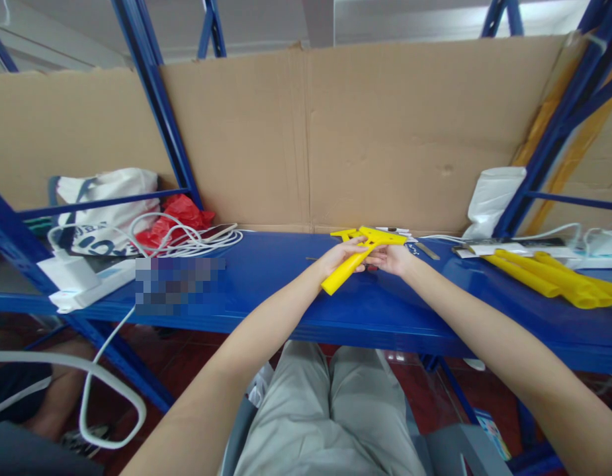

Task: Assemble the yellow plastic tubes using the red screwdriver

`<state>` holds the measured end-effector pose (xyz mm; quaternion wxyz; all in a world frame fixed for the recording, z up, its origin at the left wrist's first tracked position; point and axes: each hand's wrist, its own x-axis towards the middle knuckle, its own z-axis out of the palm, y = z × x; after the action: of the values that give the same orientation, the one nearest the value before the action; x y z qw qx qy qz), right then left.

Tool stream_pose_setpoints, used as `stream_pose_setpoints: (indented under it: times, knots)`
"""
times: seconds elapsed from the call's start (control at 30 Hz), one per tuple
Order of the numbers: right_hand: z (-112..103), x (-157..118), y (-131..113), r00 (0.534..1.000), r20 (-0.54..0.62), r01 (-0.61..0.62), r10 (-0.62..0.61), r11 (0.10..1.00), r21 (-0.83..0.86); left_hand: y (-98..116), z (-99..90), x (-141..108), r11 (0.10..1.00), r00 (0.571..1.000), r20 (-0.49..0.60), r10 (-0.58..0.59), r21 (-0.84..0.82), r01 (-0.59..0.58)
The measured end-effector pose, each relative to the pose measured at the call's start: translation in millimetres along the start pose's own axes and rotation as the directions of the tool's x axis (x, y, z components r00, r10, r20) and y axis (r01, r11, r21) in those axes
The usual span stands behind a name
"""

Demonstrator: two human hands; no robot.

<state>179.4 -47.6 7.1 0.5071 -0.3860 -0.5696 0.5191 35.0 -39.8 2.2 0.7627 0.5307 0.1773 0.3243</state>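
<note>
Left hand (338,256) clasped on left side of yellow piece (343,272); right hand (392,260) clasped on its right. Loosened grip could drop it onto blue table (280,281) beneath.

White tote bag (116,217), left of the frame: large dark-blue lettering low on its front, perhaps with a 0 among the rounded shapes; the whole cannot be read.
Smaller line on the bag: dark characters just above the large lettering, too blurred to read.
Printed packet (493,433), lower right of the frame: coloured print, too small to make out.
</note>
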Motion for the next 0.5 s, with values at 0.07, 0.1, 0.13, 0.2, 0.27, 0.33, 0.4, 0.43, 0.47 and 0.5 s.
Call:
stream_pose_setpoints:
  times: [0.07,0.1,0.13,0.2,0.27,0.33,0.4,0.43,0.47,0.5]
  knots:
    - [-1,1,1,1.0,0.005,-0.001,0.001,1.0,0.005,0,1.3,0,1.0,1.0,-0.011,-0.001,-0.002,0.001]
    - [-2,2,2,1.0,0.014,0.0,0.0,1.0,0.003,0,1.7,0,1.0,1.0,-0.015,0.001,-0.001,-0.001]
    - [-4,3,3,1.0,0.023,-0.002,0.002,1.0,0.003,0,1.8,0,1.0,1.0,-0.018,0.002,0.001,-0.002]
    - [-7,6,5,0.999,0.026,-0.033,0.032,0.999,0.033,0,1.2,0,1.0,1.0,-0.021,0.004,-0.002,-0.004]
    - [-11,8,6,0.995,0.008,-0.101,0.1,0.99,0.097,0,-0.3,1,1.0,1.0,-0.027,0.013,-0.013,-0.013]
    - [-18,11,5,0.981,-0.023,-0.188,0.193,0.972,0.144,2,-2.2,1,0.999,0.998,-0.048,0.04,-0.027,-0.041]
    - [-27,14,3,0.953,-0.109,-0.267,0.284,0.953,0.144,4,-3.8,1,0.996,0.992,-0.102,0.08,-0.038,-0.085]
    - [-34,15,3,0.93,-0.183,-0.298,0.318,0.946,0.128,5,-4.5,1,0.994,0.985,-0.143,0.098,-0.037,-0.104]
    - [-41,17,3,0.903,-0.27,-0.318,0.335,0.942,0.106,6,-5.1,1,0.992,0.975,-0.194,0.112,-0.03,-0.12]
    - [-48,18,3,0.87,-0.362,-0.33,0.335,0.941,0.078,7,-5.8,1,0.991,0.96,-0.25,0.124,-0.015,-0.132]
